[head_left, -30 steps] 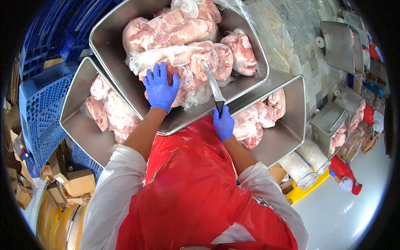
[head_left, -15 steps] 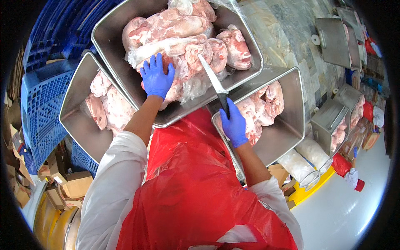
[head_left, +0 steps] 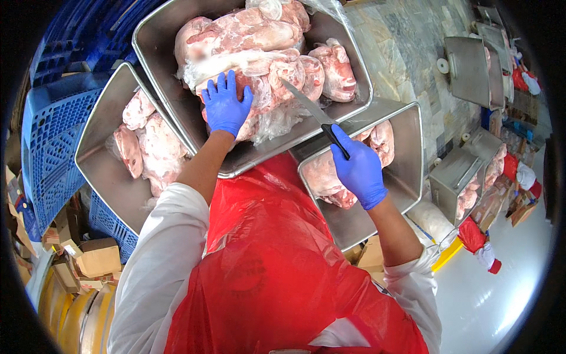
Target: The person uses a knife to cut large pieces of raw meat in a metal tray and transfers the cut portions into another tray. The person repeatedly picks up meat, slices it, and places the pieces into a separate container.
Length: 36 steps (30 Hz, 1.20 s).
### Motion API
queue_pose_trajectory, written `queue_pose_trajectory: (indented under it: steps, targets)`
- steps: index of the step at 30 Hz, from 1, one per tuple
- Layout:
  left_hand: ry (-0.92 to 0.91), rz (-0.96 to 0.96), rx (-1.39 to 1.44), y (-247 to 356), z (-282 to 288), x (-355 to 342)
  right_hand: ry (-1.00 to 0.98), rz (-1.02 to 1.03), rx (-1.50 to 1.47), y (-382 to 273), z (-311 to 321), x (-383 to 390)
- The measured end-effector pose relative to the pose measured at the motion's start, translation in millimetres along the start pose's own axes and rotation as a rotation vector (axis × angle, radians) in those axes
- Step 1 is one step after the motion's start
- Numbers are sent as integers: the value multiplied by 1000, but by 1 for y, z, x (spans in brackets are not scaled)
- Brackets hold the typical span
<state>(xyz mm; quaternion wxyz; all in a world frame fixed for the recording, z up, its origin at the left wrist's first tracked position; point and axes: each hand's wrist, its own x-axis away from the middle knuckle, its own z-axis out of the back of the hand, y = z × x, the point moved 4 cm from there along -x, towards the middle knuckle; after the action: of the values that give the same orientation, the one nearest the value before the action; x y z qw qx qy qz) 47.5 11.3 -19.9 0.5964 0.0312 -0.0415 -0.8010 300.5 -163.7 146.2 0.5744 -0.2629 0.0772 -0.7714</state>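
My left hand (head_left: 227,105), in a blue glove, lies with fingers spread on large pieces of raw meat (head_left: 247,35) in a big steel bin (head_left: 168,112). Closed round the black handle of a knife (head_left: 312,109) is my right hand (head_left: 361,171), gloved in blue too. The blade slants up and to the left over the bin's near rim, its tip at a rounded piece of meat (head_left: 287,79). Crumpled clear plastic (head_left: 280,121) lies among the meat near that rim.
Two more steel bins with meat flank this one, a left bin (head_left: 97,141) and a right bin (head_left: 407,141). Blue plastic pallets (head_left: 56,147) stand at the left above cardboard boxes (head_left: 103,258). Farther right are more steel carts (head_left: 471,68) and people in red and white (head_left: 471,236).
My right hand has moved right and slightly down with the knife, and the blade now lies at a flatter slant. My left hand stays spread on the meat.
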Motion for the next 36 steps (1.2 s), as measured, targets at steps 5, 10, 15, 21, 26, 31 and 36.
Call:
queue_pose_trajectory:
  steps: [5, 10, 15, 21, 26, 31, 36]
  targets:
    - [-5, 8, 75, -3, -1, 0, -124, 16, 111, -28, 18, -38]
    - [-56, 30, 109, -2, -3, 0, -224, 71, 179, -50, 24, -75]
    - [-113, 47, 131, -2, -2, -4, -13, 31, 144, 24, -52, -31]
    - [-52, 17, 81, -3, -8, 0, -40, -31, 115, 91, -160, -12]
    - [-38, 14, 49, 2, -4, -5, 35, -42, -55, 103, -213, -12]
    - [-22, 4, 30, 1, -9, -2, -4, -61, -61, 104, -219, -18]
    - [-15, -2, 10, 1, -11, -2, -35, -98, -52, 74, -151, -2]
